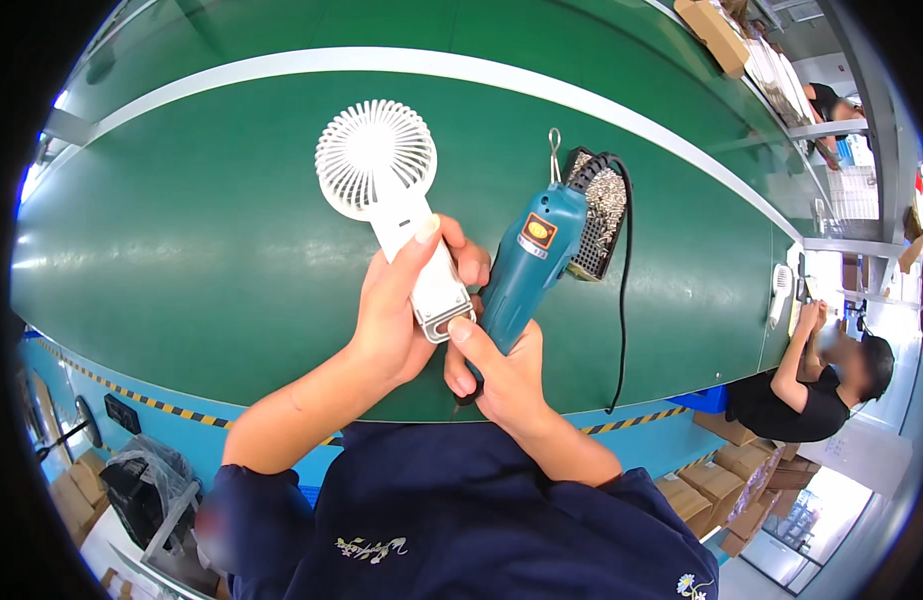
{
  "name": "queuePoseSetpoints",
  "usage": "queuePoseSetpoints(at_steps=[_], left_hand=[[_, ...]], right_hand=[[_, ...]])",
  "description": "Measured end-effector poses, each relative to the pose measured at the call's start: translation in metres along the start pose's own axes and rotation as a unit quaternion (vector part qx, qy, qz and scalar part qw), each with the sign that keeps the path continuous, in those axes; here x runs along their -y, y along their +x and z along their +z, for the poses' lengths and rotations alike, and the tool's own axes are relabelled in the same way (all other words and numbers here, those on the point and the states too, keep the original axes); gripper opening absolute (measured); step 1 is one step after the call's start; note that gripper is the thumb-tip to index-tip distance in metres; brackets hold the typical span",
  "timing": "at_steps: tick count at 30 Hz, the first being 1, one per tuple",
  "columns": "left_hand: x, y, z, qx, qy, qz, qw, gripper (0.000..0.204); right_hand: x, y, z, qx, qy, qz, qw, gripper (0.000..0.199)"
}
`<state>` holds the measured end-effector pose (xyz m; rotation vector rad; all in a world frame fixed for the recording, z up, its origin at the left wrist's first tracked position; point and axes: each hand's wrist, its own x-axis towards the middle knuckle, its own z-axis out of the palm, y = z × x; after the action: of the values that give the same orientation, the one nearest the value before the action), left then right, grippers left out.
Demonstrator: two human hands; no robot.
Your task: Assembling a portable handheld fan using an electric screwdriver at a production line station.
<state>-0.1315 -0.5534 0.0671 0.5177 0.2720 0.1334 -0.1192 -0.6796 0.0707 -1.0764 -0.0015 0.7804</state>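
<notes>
A white handheld fan (378, 165) is in my left hand (387, 305), its round slotted head away from me and its handle base toward me. The fingers and thumb wrap round the handle. My right hand (510, 380) is closed round the lower end of a teal electric screwdriver (530, 262), whose tip points down toward me. Its thumb rests against the metal-looking loop at the fan's base. A wire hanging loop stands at the screwdriver's far end, where a black cord (627, 260) leaves it. Behind the tool lies a black tray (592, 262) with many small screws (609, 197), partly covered.
The green worktable (182, 250) spreads under both hands, with a white rail (382, 62) along its far side. At the right end, a co-worker (812, 390) in black sits near another white fan (780, 290). Cardboard boxes (717, 490) stand below the table on the right.
</notes>
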Motion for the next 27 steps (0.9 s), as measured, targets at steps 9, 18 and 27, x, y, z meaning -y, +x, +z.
queuePoseSetpoints(at_steps=[9, 18, 27], left_hand=[[-0.015, -0.001, 0.022, -0.133, -0.099, -0.028, 0.986, 0.025], [-0.016, -0.020, 0.022, -0.033, 0.014, 0.087, 0.996, 0.024], [-0.010, -0.037, 0.025, -0.009, 0.064, 0.071, 0.995, 0.026]], right_hand=[[-0.014, -0.024, 0.010, -0.018, 0.102, -0.090, 0.990, 0.006], [-0.003, -0.031, 0.009, -0.001, -0.020, -0.124, 0.992, 0.008], [-0.006, -0.040, 0.009, 0.024, -0.102, -0.126, 0.986, 0.034]])
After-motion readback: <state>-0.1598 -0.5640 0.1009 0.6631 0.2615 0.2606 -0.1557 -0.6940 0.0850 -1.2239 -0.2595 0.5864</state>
